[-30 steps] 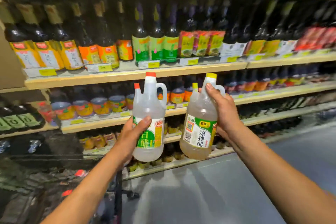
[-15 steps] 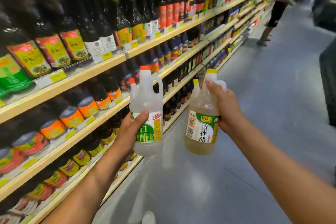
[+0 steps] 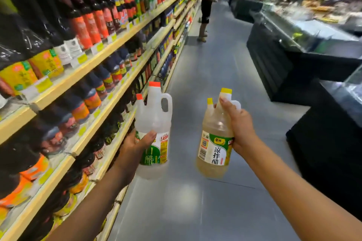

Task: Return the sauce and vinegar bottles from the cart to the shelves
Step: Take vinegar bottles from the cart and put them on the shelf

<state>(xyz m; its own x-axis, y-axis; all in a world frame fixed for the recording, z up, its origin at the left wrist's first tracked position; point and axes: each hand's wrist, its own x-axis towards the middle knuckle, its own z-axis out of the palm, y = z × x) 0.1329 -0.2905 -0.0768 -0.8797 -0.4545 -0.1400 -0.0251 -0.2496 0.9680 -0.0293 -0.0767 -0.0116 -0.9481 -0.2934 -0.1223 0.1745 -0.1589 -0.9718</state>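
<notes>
Vinegar jugs of clear plastic with red caps (image 3: 154, 115), two of clear liquid, sit in the left hand (image 3: 140, 143); its thumb curls over the green label, hiding part, the other fingers unseen behind. The right hand (image 3: 241, 129) grips the necks of two yellow-capped plastic jugs (image 3: 213, 133) of pale amber liquid. Both pairs hang over the grey aisle floor (image 3: 205, 64) beside the wooden shelves' (image 3: 101, 53) front edges; shelved dark bottles (image 3: 64, 31) are blurred. Black freezer cabinets (image 3: 274, 55) bound the right.
</notes>
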